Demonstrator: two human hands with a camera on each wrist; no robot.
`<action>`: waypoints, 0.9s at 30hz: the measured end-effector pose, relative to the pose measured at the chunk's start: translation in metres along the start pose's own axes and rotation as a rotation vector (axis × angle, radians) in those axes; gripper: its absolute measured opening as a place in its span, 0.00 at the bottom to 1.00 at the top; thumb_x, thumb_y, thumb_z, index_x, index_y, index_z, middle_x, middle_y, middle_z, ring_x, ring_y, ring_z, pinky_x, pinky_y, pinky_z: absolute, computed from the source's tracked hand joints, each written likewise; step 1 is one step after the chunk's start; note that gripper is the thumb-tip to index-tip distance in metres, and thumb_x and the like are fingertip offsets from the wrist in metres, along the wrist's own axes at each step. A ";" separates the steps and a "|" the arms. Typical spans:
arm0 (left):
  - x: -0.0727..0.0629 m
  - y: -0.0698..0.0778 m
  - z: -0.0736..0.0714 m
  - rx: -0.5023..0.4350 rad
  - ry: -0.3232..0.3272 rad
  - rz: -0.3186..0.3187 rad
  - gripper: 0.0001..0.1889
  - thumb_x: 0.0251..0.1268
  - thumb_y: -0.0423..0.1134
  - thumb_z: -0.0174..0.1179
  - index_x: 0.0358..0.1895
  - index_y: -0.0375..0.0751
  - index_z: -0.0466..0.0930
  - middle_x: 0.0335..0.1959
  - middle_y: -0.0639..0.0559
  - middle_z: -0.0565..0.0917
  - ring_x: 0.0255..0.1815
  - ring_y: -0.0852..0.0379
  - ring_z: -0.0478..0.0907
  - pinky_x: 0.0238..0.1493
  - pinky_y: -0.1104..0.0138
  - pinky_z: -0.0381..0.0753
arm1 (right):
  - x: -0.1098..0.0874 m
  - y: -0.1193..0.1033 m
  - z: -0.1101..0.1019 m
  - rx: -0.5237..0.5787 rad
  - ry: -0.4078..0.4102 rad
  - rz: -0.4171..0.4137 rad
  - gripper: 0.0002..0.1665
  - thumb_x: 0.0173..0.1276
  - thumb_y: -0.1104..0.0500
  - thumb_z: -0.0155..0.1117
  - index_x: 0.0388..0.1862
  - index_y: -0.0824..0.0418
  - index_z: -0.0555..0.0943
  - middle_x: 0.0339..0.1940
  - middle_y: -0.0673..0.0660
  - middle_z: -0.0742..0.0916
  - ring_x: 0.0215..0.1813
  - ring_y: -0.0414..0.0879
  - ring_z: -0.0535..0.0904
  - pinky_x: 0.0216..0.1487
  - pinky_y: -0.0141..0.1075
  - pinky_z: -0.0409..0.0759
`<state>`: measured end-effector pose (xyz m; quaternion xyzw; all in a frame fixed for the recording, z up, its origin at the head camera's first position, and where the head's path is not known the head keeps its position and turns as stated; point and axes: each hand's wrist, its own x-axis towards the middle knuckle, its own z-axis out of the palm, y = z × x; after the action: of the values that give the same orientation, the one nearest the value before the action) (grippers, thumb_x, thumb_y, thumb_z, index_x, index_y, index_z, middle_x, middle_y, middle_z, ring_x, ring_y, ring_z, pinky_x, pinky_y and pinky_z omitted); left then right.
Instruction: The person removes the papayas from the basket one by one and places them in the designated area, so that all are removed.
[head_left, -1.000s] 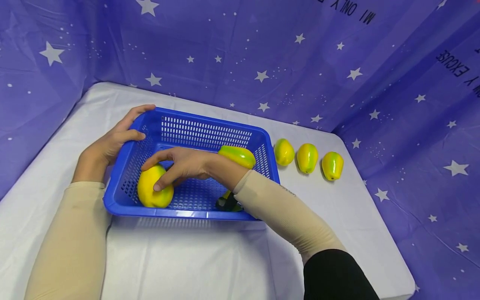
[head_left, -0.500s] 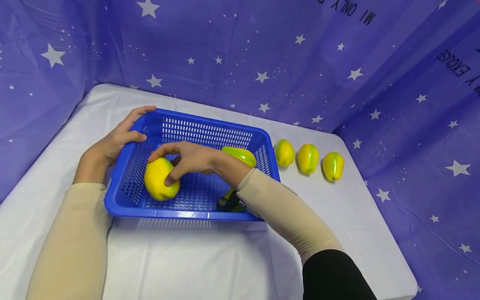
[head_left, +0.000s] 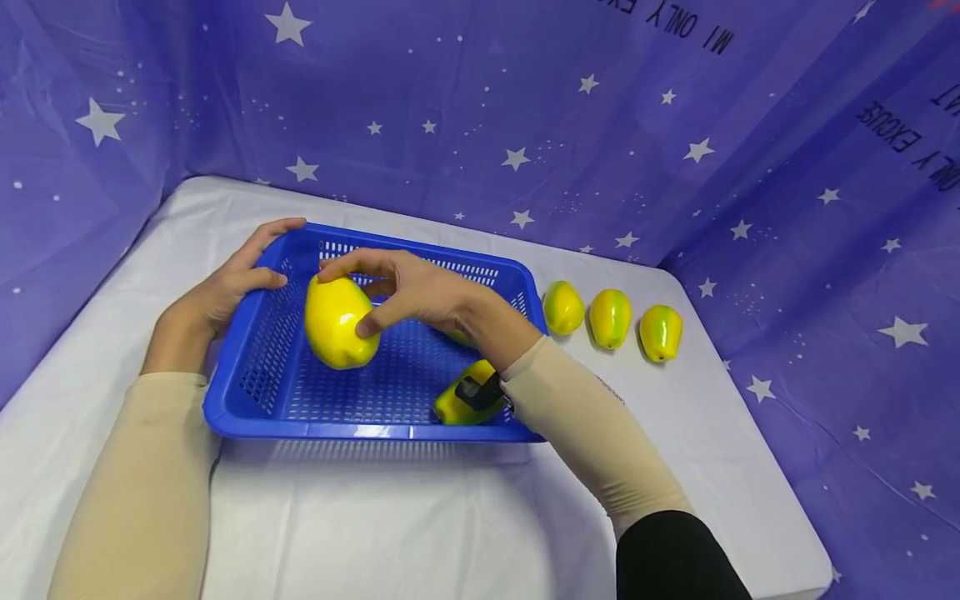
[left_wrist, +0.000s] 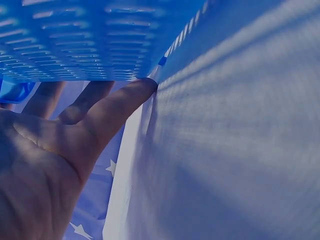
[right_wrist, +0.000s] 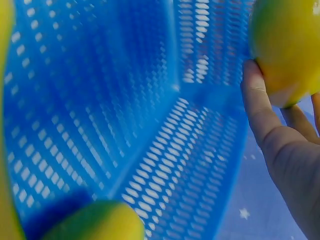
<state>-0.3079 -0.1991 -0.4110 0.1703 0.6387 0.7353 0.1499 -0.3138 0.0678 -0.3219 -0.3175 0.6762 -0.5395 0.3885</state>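
My right hand (head_left: 420, 292) pinches a yellow papaya (head_left: 341, 333) between thumb and fingers, over the left half of a blue plastic basket (head_left: 315, 430). The right wrist view shows the same papaya (right_wrist: 290, 50) at my fingertips, with its green patch. At the basket's left end, my left hand (head_left: 213, 292) grips the rim, thumb over the edge and fingers toward the far corner. Inside the basket lies a green-yellow papaya (head_left: 453, 406), partly covered by the dark wrist camera. Another papaya (head_left: 459, 337) is mostly hidden behind my right wrist.
To the right of the basket, three papayas stand in a row on the white tablecloth: a near one (head_left: 563, 308), a middle one (head_left: 610, 318) and an outer one (head_left: 661, 332). A purple starry curtain (head_left: 450, 100) hangs behind and beside the table.
My right hand has lifted the papaya from the basket's near left corner, up and to the right. The left hand keeps its hold on the rim.
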 end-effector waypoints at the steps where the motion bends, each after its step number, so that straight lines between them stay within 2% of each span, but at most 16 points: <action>1: 0.000 -0.001 0.000 0.002 -0.002 0.009 0.39 0.61 0.27 0.42 0.75 0.62 0.51 0.69 0.45 0.57 0.49 0.51 0.79 0.39 0.55 0.85 | -0.003 -0.002 -0.003 -0.002 0.002 -0.024 0.39 0.47 0.70 0.72 0.62 0.62 0.75 0.68 0.46 0.72 0.62 0.54 0.71 0.54 0.49 0.80; 5: 0.001 -0.003 -0.003 -0.029 -0.027 0.051 0.37 0.62 0.27 0.43 0.75 0.60 0.52 0.68 0.45 0.58 0.49 0.49 0.77 0.38 0.57 0.85 | -0.018 -0.012 -0.016 -0.009 0.007 -0.125 0.39 0.49 0.71 0.70 0.64 0.67 0.72 0.71 0.49 0.70 0.64 0.56 0.71 0.56 0.51 0.78; 8: 0.002 -0.004 -0.003 -0.068 -0.050 0.075 0.37 0.63 0.27 0.43 0.75 0.59 0.53 0.67 0.45 0.58 0.50 0.47 0.77 0.37 0.55 0.85 | -0.030 -0.018 -0.024 -0.011 0.026 -0.167 0.40 0.50 0.72 0.69 0.65 0.67 0.71 0.73 0.51 0.68 0.65 0.57 0.71 0.58 0.52 0.77; 15: 0.003 -0.004 -0.002 -0.061 -0.049 0.080 0.37 0.62 0.27 0.43 0.74 0.60 0.54 0.67 0.45 0.58 0.53 0.48 0.76 0.36 0.51 0.85 | -0.063 -0.025 -0.046 0.011 0.056 -0.236 0.35 0.51 0.73 0.67 0.61 0.57 0.77 0.75 0.53 0.65 0.68 0.60 0.69 0.56 0.53 0.77; 20: 0.003 -0.005 -0.001 -0.092 -0.069 0.083 0.37 0.63 0.27 0.43 0.74 0.60 0.54 0.67 0.44 0.58 0.52 0.47 0.77 0.35 0.51 0.85 | -0.087 -0.027 -0.061 0.000 0.085 -0.261 0.36 0.51 0.74 0.65 0.61 0.55 0.77 0.76 0.55 0.64 0.68 0.62 0.68 0.57 0.54 0.77; 27: 0.001 -0.005 -0.001 -0.056 -0.033 0.072 0.37 0.63 0.27 0.44 0.74 0.61 0.53 0.67 0.44 0.57 0.54 0.48 0.76 0.36 0.51 0.85 | -0.117 -0.025 -0.076 -0.029 0.135 -0.256 0.37 0.50 0.74 0.64 0.62 0.56 0.77 0.76 0.56 0.63 0.68 0.63 0.67 0.59 0.52 0.75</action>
<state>-0.3097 -0.1990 -0.4157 0.2009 0.6087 0.7549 0.1388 -0.3214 0.1987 -0.2675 -0.3696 0.6624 -0.5950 0.2657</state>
